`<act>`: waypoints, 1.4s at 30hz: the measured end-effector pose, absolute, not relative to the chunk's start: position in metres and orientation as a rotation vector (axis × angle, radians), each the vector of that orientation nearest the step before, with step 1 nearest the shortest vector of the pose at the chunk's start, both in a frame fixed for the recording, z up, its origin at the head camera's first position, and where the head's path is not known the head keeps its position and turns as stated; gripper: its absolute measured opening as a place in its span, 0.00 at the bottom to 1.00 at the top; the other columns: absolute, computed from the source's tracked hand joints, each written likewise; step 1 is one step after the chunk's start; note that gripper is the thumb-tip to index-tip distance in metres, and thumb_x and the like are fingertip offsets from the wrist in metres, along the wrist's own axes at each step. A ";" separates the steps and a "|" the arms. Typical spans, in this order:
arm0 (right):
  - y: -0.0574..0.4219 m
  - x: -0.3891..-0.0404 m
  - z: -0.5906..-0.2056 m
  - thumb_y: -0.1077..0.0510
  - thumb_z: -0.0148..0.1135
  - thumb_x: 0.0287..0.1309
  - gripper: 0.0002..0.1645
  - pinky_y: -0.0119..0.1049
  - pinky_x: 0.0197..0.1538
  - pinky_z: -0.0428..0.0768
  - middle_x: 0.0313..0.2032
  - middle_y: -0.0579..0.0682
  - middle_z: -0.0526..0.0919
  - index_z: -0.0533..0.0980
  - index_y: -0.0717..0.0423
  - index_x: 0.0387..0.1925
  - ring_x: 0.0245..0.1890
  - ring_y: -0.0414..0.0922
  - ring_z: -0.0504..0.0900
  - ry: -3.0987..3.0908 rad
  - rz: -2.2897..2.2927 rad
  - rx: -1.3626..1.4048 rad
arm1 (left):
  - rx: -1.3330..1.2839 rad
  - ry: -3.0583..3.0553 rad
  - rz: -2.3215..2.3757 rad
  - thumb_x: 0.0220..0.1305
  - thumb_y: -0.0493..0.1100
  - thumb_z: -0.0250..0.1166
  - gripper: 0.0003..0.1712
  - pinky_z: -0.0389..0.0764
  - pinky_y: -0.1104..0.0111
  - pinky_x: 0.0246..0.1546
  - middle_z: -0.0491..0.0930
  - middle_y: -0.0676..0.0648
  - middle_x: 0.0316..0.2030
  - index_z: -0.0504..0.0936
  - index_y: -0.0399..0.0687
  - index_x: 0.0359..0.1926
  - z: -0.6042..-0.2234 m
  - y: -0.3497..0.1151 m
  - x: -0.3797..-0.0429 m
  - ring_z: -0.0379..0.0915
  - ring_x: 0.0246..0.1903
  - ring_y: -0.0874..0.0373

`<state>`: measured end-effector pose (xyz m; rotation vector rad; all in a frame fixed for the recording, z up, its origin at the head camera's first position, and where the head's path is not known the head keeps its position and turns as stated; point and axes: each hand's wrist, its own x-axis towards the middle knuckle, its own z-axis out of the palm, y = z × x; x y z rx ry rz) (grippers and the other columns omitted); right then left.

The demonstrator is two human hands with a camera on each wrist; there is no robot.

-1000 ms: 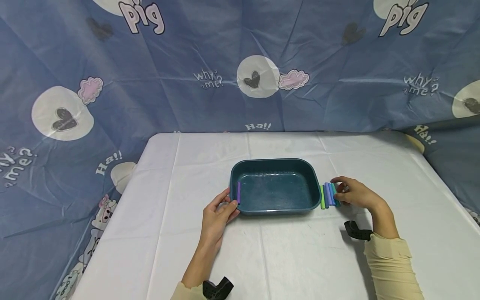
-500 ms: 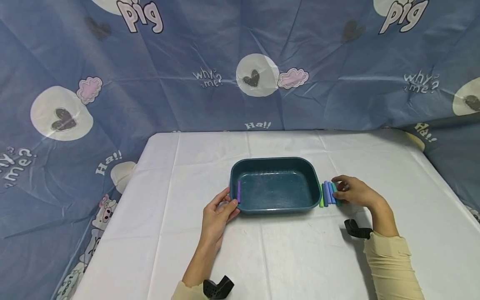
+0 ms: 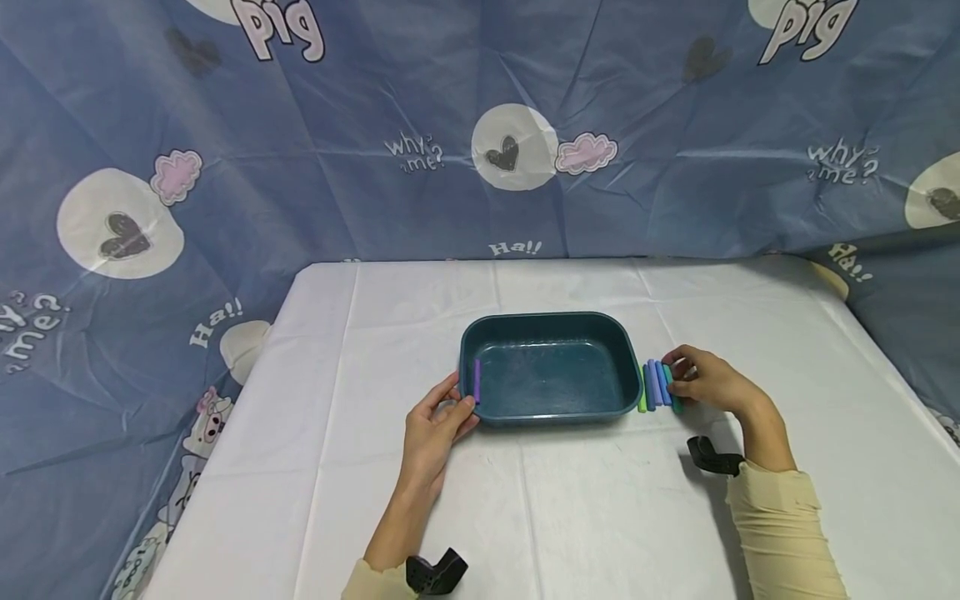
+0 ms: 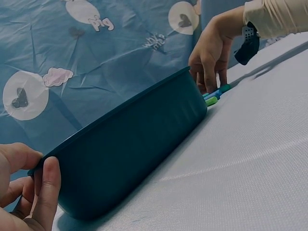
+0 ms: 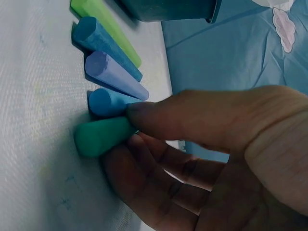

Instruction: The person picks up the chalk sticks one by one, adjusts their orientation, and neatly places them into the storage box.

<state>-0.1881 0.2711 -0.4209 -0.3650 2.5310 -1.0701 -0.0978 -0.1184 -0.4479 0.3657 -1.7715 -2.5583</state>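
Observation:
A dark teal plastic basin (image 3: pixel 557 380) stands on the white cloth, with a purple chalk stick (image 3: pixel 477 382) inside along its left wall. My left hand (image 3: pixel 433 433) holds the basin's rim near the front left corner, thumb on one side and fingers on the other. Right of the basin lies a row of chalks: light green (image 5: pixel 108 30), dark blue (image 5: pixel 107 47), lavender (image 5: pixel 115 74), bright blue (image 5: pixel 107 102) and green. With thumb and fingers my right hand (image 3: pixel 711 385) pinches the green chalk (image 5: pixel 98 137) at the row's outer end; the thumb tip also lies close against the bright blue one.
The white cloth (image 3: pixel 600 517) covers the table, with blue printed fabric (image 3: pixel 420 208) hanging behind and at the sides. A black wrist camera (image 3: pixel 437 573) sits on the left wrist and another black camera (image 3: pixel 714 457) on the right.
The chalk row sits slightly further left, closer against the basin's right side. Both hands keep nearly the same place and hold; the head view has shifted slightly.

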 end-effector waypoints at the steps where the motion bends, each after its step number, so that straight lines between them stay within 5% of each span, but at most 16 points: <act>1: 0.271 -0.188 -0.421 0.68 0.59 0.57 0.23 0.34 0.33 0.83 0.42 0.67 0.73 0.65 0.72 0.53 0.33 0.44 0.78 2.523 -1.081 -0.370 | 0.367 -1.768 -2.559 0.57 0.31 0.66 0.29 0.86 0.72 0.40 0.67 0.48 0.43 0.74 0.46 0.60 -0.448 -0.118 -0.098 0.76 0.32 0.64; 13: 0.272 -0.190 -0.424 0.68 0.56 0.56 0.26 0.33 0.31 0.82 0.43 0.64 0.70 0.63 0.69 0.57 0.35 0.43 0.75 2.585 -1.216 -0.276 | 0.366 -1.771 -2.560 0.56 0.31 0.66 0.29 0.86 0.72 0.40 0.67 0.47 0.42 0.74 0.45 0.61 -0.449 -0.119 -0.098 0.77 0.33 0.64; 22: 0.276 -0.189 -0.422 0.65 0.54 0.61 0.28 0.31 0.31 0.84 0.47 0.64 0.68 0.61 0.69 0.61 0.34 0.31 0.73 2.707 -1.419 -0.170 | 0.374 -1.780 -2.556 0.56 0.31 0.67 0.29 0.86 0.71 0.40 0.67 0.47 0.43 0.74 0.46 0.60 -0.449 -0.119 -0.098 0.77 0.33 0.64; 33: 0.263 -0.188 -0.410 0.66 0.54 0.58 0.24 0.29 0.33 0.86 0.43 0.50 0.70 0.65 0.56 0.57 0.35 0.33 0.77 2.736 -1.648 -0.082 | 0.371 -1.780 -2.545 0.56 0.31 0.67 0.29 0.86 0.72 0.39 0.67 0.48 0.42 0.74 0.45 0.60 -0.448 -0.118 -0.097 0.76 0.32 0.65; 42: 0.246 -0.185 -0.396 0.63 0.57 0.61 0.24 0.28 0.34 0.85 0.44 0.50 0.72 0.66 0.55 0.58 0.34 0.32 0.79 2.660 -1.758 -0.128 | 0.356 -1.803 -2.537 0.56 0.33 0.67 0.29 0.86 0.72 0.41 0.66 0.47 0.44 0.74 0.46 0.61 -0.449 -0.119 -0.096 0.76 0.34 0.65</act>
